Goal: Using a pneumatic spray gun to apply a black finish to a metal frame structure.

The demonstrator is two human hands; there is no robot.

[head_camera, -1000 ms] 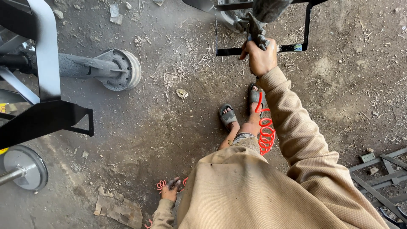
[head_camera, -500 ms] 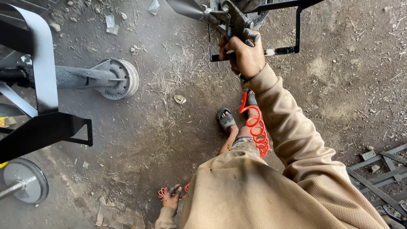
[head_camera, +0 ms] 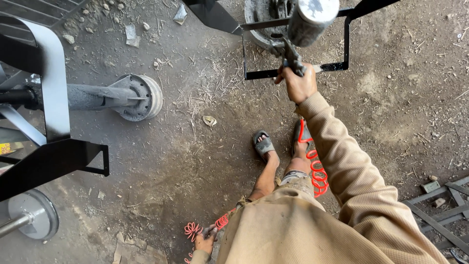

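Tan-sleeved right hand (head_camera: 299,85) outstretched, fist around spray gun (head_camera: 300,34); left hand (head_camera: 207,241) clutching red coiled hose (head_camera: 195,229).

The ground (head_camera: 185,161) is packed grey-brown dirt, darker and smoother toward the left, paler and rougher at the right. Bits of dry straw (head_camera: 220,83) are scattered over its upper middle, with small stones (head_camera: 105,7) and pale scraps (head_camera: 131,33) near the top left edge. A single curled dry leaf (head_camera: 209,120) lies near the middle (well apart from everything else). Two sandalled feet stand on the dirt, the left sandal (head_camera: 264,144) just beside the right sandal (head_camera: 299,138). At the lower right, grey metal bars (head_camera: 439,215) lie flat with small blocks (head_camera: 431,186) between them. Broken flat fragments (head_camera: 129,244) rest at the bottom edge.
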